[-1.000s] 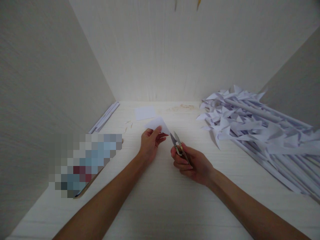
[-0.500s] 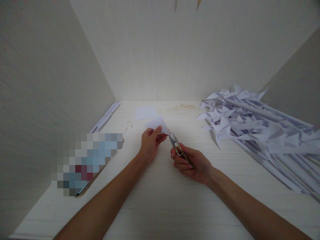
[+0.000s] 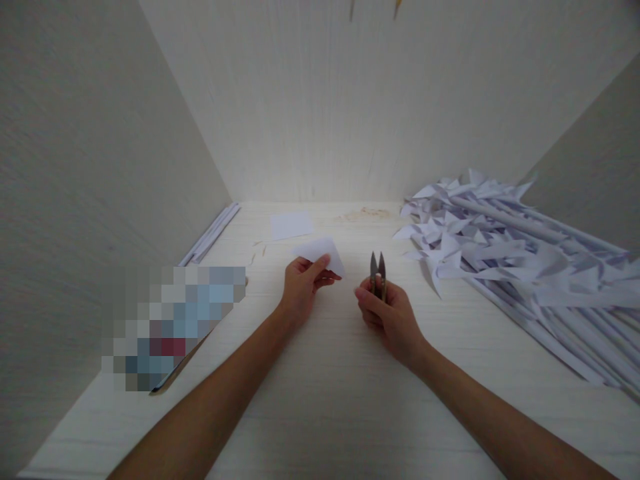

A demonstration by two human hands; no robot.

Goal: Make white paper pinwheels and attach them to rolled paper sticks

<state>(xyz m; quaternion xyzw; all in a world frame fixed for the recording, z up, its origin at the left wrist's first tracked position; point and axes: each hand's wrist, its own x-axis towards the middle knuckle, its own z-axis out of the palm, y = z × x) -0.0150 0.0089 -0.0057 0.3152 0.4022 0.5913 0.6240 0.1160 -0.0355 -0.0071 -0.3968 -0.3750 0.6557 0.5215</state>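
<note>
Between the thumb and fingers of my left hand (image 3: 304, 283) is a small white sheet of paper (image 3: 326, 248), held just above the table. My right hand (image 3: 393, 313) is closed around a pair of thread snips (image 3: 379, 267), whose two dark blades point away from me and stand a little apart. A gap separates the blades from the paper. Behind the left hand, another white paper square (image 3: 291, 225) lies flat on the table.
Many folded paper pinwheels (image 3: 450, 227) on rolled paper sticks are heaped at the right. Rolled paper sticks (image 3: 215, 233) lie along the left wall. A blurred-out flat object (image 3: 185, 327) rests at the left. Thin tan bits (image 3: 370, 213) are scattered near the back wall.
My right hand has drawn the snips away from the paper, to the right, and turned them so the blades point forward. The left hand and its paper have shifted slightly right.
</note>
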